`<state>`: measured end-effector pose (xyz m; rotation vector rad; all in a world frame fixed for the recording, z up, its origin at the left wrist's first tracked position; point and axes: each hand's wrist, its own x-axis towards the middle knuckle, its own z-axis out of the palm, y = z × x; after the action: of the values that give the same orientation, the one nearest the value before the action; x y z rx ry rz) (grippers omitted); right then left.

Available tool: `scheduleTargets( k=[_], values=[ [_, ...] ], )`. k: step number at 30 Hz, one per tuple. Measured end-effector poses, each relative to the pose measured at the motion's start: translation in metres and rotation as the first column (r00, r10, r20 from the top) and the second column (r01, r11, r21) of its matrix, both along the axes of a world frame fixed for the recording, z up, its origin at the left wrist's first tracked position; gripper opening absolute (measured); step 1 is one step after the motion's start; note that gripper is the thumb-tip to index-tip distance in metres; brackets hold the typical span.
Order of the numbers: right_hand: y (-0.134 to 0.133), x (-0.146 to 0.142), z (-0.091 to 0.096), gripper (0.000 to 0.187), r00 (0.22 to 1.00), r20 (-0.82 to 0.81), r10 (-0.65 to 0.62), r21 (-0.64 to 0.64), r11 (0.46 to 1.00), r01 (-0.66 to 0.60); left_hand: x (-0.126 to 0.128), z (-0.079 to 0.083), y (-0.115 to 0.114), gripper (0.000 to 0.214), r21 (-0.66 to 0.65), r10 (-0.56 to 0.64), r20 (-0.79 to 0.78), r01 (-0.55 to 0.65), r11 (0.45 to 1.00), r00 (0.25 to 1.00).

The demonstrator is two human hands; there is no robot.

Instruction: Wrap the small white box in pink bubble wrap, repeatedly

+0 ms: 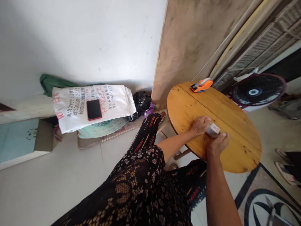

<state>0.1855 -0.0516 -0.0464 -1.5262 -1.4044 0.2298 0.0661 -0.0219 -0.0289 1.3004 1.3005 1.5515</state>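
Between my two hands is a small pale box-shaped packet (213,129) with faint reddish marks on its end. It is held at the near side of a round wooden table (244,141). My left hand (200,125) closes on the packet's left side. From the right, my right hand (218,144) grips its other side, fingers curled. Parts of the packet are hidden by the fingers, and its kind is too small to make out. An orange tape dispenser (202,84) with a roll of tape sits at the table's far edge.
A dark electric fan (257,91) stands beyond the table. To the left, a phone (94,110) lies on a white printed sack (117,100), near a black plastic bag (141,102). A pale blue box (18,139) is on the floor. Another person's feet (285,172) show at right.
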Motion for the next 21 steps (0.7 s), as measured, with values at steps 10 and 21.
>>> scheduleTargets(
  k=[10, 21],
  values=[
    [-0.004, 0.000, 0.000, 0.059, 0.977, -0.211, -0.042, 0.012, 0.999, 0.045, 0.003, -0.019, 0.014, 0.034, -0.070, 0.001, 0.115, 0.007, 0.998, 0.993],
    [-0.004, 0.009, -0.001, 0.053, 0.947, -0.320, 0.028, -0.022, 0.999, -0.037, 0.012, -0.025, 0.013, 0.037, -0.011, -0.075, 0.033, 0.076, 0.997, 0.997]
  ],
)
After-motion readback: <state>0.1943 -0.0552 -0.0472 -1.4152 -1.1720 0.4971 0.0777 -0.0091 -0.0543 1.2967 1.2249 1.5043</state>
